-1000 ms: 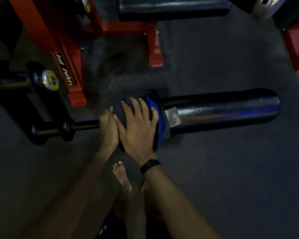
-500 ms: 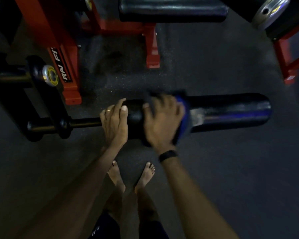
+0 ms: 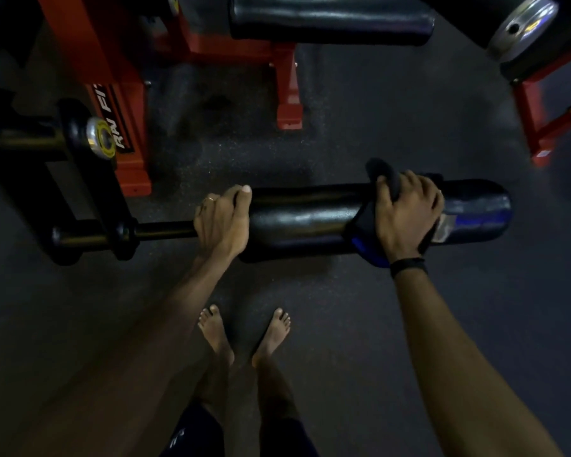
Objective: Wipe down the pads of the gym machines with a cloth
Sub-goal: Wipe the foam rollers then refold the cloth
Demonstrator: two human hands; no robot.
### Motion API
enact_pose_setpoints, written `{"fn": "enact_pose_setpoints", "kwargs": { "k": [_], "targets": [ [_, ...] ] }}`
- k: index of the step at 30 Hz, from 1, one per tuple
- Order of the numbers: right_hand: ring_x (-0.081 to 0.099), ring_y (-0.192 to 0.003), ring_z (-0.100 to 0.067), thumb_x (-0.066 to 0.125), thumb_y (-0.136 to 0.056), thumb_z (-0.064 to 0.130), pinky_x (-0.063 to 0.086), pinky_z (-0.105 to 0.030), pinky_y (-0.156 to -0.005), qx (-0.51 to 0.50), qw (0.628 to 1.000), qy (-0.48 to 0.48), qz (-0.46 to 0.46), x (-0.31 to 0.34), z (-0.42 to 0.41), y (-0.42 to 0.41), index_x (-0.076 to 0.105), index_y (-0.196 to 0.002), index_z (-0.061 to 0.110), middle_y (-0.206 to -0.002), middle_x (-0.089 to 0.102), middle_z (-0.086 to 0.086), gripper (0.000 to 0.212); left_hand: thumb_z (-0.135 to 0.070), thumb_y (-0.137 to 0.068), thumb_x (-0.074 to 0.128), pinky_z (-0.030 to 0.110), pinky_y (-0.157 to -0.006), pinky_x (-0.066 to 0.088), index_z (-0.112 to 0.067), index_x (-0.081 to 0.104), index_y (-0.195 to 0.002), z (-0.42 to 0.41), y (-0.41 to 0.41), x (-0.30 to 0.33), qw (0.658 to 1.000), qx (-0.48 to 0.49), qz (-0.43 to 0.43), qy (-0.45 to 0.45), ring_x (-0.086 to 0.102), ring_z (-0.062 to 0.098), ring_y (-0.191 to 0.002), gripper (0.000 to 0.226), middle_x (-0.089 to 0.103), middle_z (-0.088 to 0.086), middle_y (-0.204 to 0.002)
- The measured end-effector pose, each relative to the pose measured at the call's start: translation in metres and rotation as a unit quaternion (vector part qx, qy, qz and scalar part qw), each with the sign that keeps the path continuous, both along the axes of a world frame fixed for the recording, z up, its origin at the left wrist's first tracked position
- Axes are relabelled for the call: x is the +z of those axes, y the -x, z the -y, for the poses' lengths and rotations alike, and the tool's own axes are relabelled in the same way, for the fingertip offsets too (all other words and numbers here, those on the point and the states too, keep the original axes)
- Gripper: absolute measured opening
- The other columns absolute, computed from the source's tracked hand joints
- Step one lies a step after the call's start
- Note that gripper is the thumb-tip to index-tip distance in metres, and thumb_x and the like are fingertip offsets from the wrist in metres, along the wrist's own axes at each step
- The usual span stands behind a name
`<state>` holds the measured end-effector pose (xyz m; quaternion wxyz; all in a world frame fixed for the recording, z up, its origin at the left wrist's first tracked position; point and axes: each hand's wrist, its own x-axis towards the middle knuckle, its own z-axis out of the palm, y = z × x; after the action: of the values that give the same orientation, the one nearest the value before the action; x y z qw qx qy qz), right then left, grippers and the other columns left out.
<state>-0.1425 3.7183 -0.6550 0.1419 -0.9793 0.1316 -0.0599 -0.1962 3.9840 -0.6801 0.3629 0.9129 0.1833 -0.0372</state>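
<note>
near the roller pad's point(image 3: 304, 222) free end, the right hand point(image 3: 406, 216) curls around the dark cloth point(image 3: 363, 239) wrapped over it; the left hand point(image 3: 223, 222) grips the pad's other end.

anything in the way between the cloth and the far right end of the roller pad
Nothing visible does. The cloth under the right hand sits near the pad's right end, and the remaining stretch is bare.

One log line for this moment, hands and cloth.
left hand: grips roller pad near bar | right hand: presses cloth on pad, toward free end | step: wiping
</note>
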Motion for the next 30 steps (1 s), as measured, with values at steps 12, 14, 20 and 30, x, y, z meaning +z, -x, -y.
{"fn": "enact_pose_setpoints", "kwargs": {
  "k": [12, 14, 20, 30],
  "targets": [
    [0.042, -0.137, -0.024, 0.052, -0.095, 0.046, 0.019, -0.050, -0.119, 0.253, 0.967, -0.026, 0.031, -0.006, -0.167, 0.077, 0.060, -0.133, 0.023, -0.143, 0.054, -0.002, 0.045, -0.024, -0.103, 0.038, 0.040, -0.101, 0.049, -0.010, 0.064, -0.125, -0.018, 0.031, -0.005, 0.962, 0.094, 0.124, 0.223, 0.062, 0.013, -0.113, 0.036, 0.067, 0.005, -0.122],
    [0.045, -0.135, -0.023, 0.054, -0.091, 0.048, 0.021, -0.054, -0.117, 0.204, 0.978, 0.014, 0.044, -0.010, -0.112, 0.065, 0.062, -0.130, 0.025, -0.139, 0.058, 0.000, 0.046, -0.041, -0.106, 0.032, 0.040, -0.109, 0.042, -0.011, 0.063, -0.131, -0.017, 0.008, 0.003, 0.958, 0.158, 0.044, 0.234, 0.057, 0.020, -0.125, 0.050, 0.064, 0.003, -0.130],
    [0.036, -0.134, -0.029, 0.036, -0.089, 0.064, 0.028, -0.051, -0.106, -0.036, 0.999, 0.024, -0.022, 0.003, -0.013, 0.007, 0.063, -0.129, 0.026, -0.137, 0.053, -0.002, 0.061, -0.048, -0.108, 0.016, 0.044, -0.109, 0.025, -0.014, 0.060, -0.130, 0.000, -0.017, 0.004, 0.984, 0.089, -0.128, 0.090, 0.049, 0.031, -0.125, 0.060, 0.061, 0.011, -0.124],
    [0.034, -0.128, -0.025, 0.049, -0.092, 0.051, 0.020, -0.051, -0.105, 0.253, 0.967, -0.015, -0.014, 0.000, -0.191, 0.076, 0.056, -0.135, 0.028, -0.141, 0.048, -0.005, 0.050, -0.020, -0.103, 0.042, 0.039, -0.067, 0.047, -0.023, 0.062, -0.084, -0.019, 0.051, -0.008, 0.962, 0.083, 0.134, 0.224, 0.059, 0.009, -0.072, 0.028, 0.062, -0.001, -0.080]
  ]
}}
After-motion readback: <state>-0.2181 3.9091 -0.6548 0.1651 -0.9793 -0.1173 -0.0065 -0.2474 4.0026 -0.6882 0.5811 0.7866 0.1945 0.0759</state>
